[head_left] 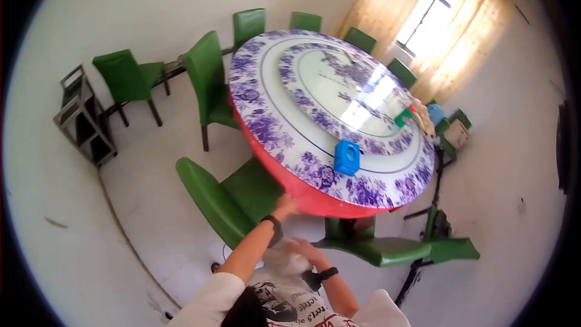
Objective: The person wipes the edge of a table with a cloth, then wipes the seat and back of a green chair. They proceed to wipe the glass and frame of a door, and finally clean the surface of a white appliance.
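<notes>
A round table [266, 127] with a purple flower pattern and a red side fills the middle of the view. My left hand [284, 206], with a black band on the wrist, presses against the table's red side at its near edge. My right hand [302, 248], with a black watch on the wrist, lies lower, close to my chest, closed on a crumpled white cloth [281, 261]. On the table's outer ring, above my hands, stands a blue plastic box [347, 157].
A patterned glass turntable [339, 85] sits in the table's middle. Small red and green items [404, 116] lie at the far right rim. Green chairs [227, 200] ring the table, one right beside my left arm. A grey metal rack [82, 115] stands at the left wall.
</notes>
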`<control>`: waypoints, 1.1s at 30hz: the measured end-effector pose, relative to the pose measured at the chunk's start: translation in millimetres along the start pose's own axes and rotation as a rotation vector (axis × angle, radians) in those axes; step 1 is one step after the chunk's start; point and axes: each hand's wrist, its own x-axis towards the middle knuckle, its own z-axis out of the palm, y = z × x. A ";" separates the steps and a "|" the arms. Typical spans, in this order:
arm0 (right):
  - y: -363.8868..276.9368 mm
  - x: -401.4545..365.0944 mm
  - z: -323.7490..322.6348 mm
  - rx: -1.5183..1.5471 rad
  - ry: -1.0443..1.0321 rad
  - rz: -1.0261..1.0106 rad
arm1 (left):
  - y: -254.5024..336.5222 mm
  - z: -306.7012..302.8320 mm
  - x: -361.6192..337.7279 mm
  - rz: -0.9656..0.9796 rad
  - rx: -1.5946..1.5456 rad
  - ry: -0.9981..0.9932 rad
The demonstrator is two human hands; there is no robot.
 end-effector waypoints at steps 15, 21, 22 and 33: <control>65.6 20.9 216.8 1.041 0.474 0.127 | -151.4 -155.3 -27.3 -0.019 0.622 -0.760; 13.3 79.5 214.6 0.782 0.475 -0.025 | -86.7 -190.7 -58.9 -0.508 0.011 -0.808; -4.2 81.3 207.9 0.628 0.494 0.021 | -95.6 -191.1 -57.1 -0.532 -0.031 -0.791; -45.2 62.2 213.2 0.673 0.584 0.094 | -148.8 -173.7 -21.1 -0.634 -0.173 -0.814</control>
